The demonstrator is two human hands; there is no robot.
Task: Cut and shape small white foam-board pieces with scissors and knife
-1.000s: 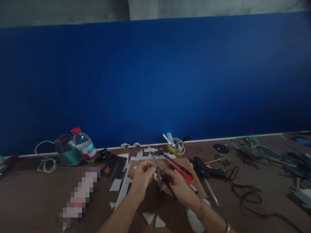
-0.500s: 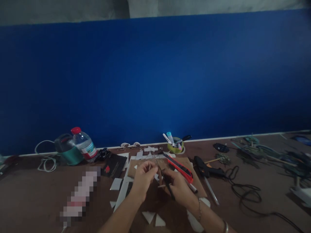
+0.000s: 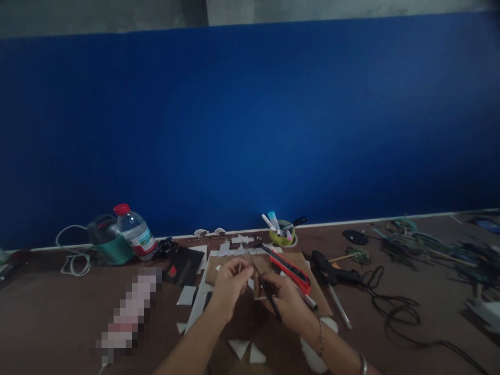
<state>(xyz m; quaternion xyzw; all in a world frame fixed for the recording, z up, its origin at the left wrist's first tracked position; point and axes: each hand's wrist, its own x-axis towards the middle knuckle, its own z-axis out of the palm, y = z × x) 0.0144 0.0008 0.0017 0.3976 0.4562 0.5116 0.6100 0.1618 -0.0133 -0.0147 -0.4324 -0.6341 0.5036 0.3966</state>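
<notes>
My right hand point(image 3: 291, 304) grips a slim dark tool point(image 3: 269, 297) with a thin pointed end slanting up and left; its exact kind is unclear. Just left of it, my left hand point(image 3: 232, 286) has thumb and fingertips pinched together beside the tool's tip. Whatever lies between those fingertips is too small to make out. Both hands are over a brown cardboard sheet point(image 3: 320, 297) on the table. A red-and-black utility knife point(image 3: 291, 271) lies on the cardboard past my right hand. White scraps point(image 3: 239, 348) are scattered near my wrists.
At the left stand a water bottle point(image 3: 136, 234) with a red cap and a teal container point(image 3: 113, 250). A green pot of pens point(image 3: 282, 234) is by the blue wall point(image 3: 250, 130). To the right lie a glue gun point(image 3: 339, 273) with its black cord and a tangle of greenish strands point(image 3: 422, 245).
Both hands stay almost in place. The tool in my right hand has shifted only slightly, and the pinch of my left hand looks the same.
</notes>
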